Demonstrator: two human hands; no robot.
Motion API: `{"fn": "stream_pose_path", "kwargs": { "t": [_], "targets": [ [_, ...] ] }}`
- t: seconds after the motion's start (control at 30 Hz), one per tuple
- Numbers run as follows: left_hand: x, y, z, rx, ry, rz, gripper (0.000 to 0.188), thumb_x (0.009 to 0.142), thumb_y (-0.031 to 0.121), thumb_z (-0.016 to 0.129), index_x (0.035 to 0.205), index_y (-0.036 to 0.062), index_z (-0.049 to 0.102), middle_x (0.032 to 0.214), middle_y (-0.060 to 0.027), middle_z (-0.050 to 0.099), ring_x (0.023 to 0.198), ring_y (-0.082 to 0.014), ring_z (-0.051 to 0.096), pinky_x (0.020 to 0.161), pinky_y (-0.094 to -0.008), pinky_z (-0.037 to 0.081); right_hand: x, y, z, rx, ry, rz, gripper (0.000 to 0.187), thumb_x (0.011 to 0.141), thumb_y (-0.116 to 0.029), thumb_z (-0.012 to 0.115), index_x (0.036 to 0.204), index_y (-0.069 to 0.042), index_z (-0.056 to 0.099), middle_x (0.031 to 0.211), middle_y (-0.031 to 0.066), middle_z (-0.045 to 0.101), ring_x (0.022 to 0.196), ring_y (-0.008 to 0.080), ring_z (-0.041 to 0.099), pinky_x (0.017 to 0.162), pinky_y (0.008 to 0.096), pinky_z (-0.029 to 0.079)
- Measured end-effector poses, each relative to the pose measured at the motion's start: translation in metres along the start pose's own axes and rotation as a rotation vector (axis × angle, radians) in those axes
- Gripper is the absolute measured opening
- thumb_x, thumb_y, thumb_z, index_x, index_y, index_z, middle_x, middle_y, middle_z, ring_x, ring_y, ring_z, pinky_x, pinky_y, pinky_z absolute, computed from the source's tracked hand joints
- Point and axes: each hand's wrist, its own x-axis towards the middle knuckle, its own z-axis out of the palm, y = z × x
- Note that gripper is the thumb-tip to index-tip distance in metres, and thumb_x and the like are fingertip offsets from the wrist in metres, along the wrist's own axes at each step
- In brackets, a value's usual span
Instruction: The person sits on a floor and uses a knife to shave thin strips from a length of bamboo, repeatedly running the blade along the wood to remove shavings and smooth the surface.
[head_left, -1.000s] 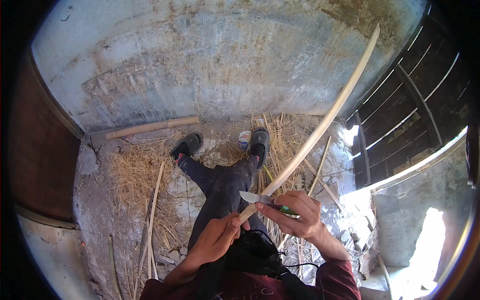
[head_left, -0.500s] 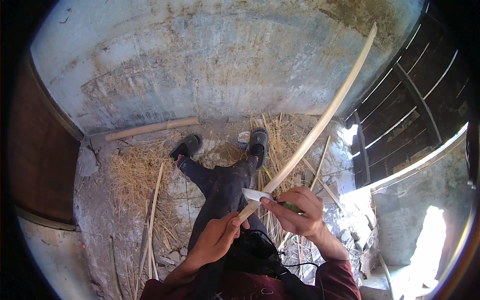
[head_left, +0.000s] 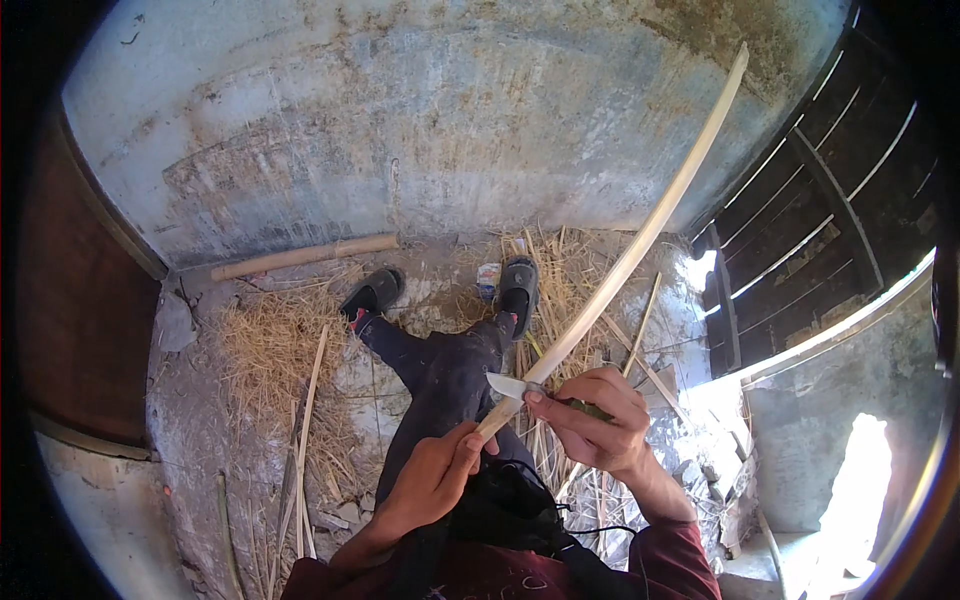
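Note:
A long pale strip of split bamboo (head_left: 640, 245) slants from my lap up to the far right. My left hand (head_left: 437, 477) is closed round its near end, thumb on top. In my right hand (head_left: 603, 420) is a knife (head_left: 508, 386), its short blade pointing left and lying across the strip just beyond my left hand. The fingers of my right hand wrap the handle, which is mostly hidden; something green shows at the palm.
Shavings (head_left: 270, 345) lie heaped on the floor around my feet. A bamboo pole (head_left: 305, 257) rests along the base of the stained wall (head_left: 400, 130). Thin strips (head_left: 312, 390) lie at my left. Dark slatted boards (head_left: 820, 210) stand at the right.
The knife blade has turned slightly and shifted a little along the strip. The strip's far tip has moved slightly left. My left hand keeps its place.

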Motion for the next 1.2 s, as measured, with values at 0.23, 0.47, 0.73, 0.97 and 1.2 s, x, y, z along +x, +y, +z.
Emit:
{"fn": "stream_pose_path", "kwargs": {
  "t": [0.23, 0.47, 0.73, 0.97, 1.2],
  "targets": [
    [-0.002, -0.003, -0.004, 0.021, -0.005, -0.021, 0.038, 0.119, 0.028, 0.039, 0.107, 0.0032, 0.064, 0.065, -0.007, 0.05, 0.056, -0.0196, 0.055, 0.058, -0.0363, 0.043, 0.01, 0.002, -0.005, -0.037, 0.056, 0.074, 0.04, 0.069, 0.002, 0.089, 0.107, -0.011, 0.087, 0.094, 0.0025, 0.067, 0.078, 0.0199, 0.067, 0.064, 0.0327, 0.055],
    [-0.003, -0.005, -0.003, 0.017, 0.011, -0.02, 0.036, 0.119, 0.028, 0.041, 0.107, 0.003, 0.064, 0.064, -0.0071, 0.05, 0.055, -0.0199, 0.055, 0.058, -0.0362, 0.043, 0.007, -0.004, 0.0, 0.008, 0.039, 0.094, 0.035, 0.071, 0.0, 0.09, 0.104, -0.013, 0.087, 0.089, 0.002, 0.067, 0.076, 0.0194, 0.066, 0.062, 0.0327, 0.052],
    [-0.001, 0.0, -0.002, 0.04, 0.042, -0.008, 0.048, 0.119, 0.041, 0.036, 0.106, 0.0038, 0.064, 0.064, -0.0034, 0.046, 0.056, -0.0147, 0.045, 0.057, -0.0346, 0.037, 0.013, -0.008, -0.001, -0.05, 0.023, 0.124, 0.034, 0.07, -0.001, 0.092, 0.101, -0.015, 0.088, 0.088, 0.001, 0.067, 0.075, 0.0197, 0.066, 0.062, 0.0334, 0.052],
    [-0.003, -0.001, -0.003, 0.041, 0.057, -0.002, 0.053, 0.119, 0.045, 0.035, 0.104, 0.004, 0.064, 0.065, -0.0013, 0.044, 0.058, -0.0123, 0.041, 0.057, -0.0333, 0.035, 0.014, -0.008, 0.001, -0.089, 0.02, 0.111, 0.036, 0.069, 0.0, 0.091, 0.101, -0.016, 0.088, 0.089, 0.001, 0.068, 0.076, 0.0198, 0.067, 0.063, 0.0331, 0.052],
    [-0.003, -0.002, -0.003, 0.058, 0.057, 0.008, 0.046, 0.119, 0.038, 0.037, 0.104, 0.004, 0.063, 0.064, -0.0035, 0.046, 0.055, -0.0155, 0.046, 0.056, -0.0345, 0.037, 0.015, -0.008, 0.0, -0.103, 0.016, 0.114, 0.029, 0.072, -0.001, 0.092, 0.098, -0.015, 0.088, 0.089, 0.0016, 0.068, 0.078, 0.0205, 0.067, 0.064, 0.0333, 0.054]
  ]
}}
